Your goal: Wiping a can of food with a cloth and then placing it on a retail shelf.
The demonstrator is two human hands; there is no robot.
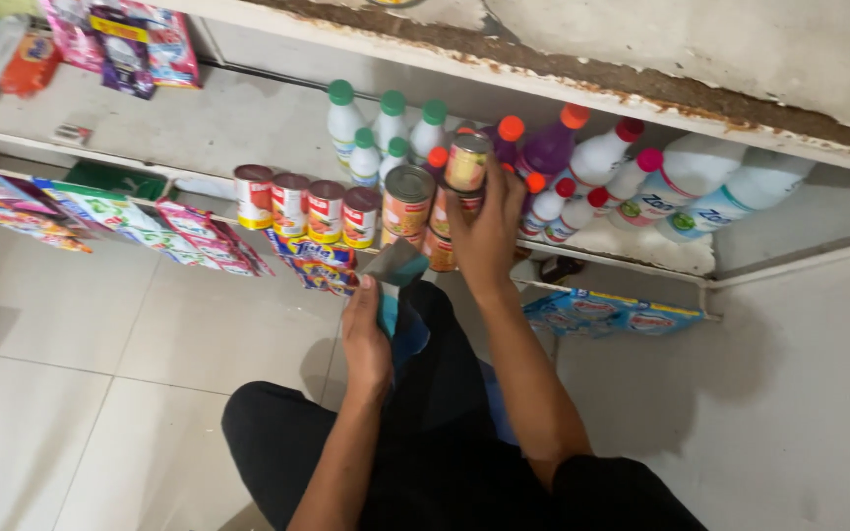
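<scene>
The right hand (489, 231) is closed around a small round tin can with an orange label (467, 162), held just above the other orange cans (407, 202) on the low white shelf (248, 118). The left hand (366, 339) grips a folded grey-blue cloth (397, 265). This looks like the can-handling step; setting it down straight needs care.

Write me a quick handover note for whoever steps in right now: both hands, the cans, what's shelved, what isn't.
Left hand: holds a dark cloth near the shelf edge.
Right hand: grips a small can, raised above the stacked orange cans.
Done: four red-and-white cans stand in a row on the shelf, bottles behind.
Left: the held can is not yet set down.
</scene>
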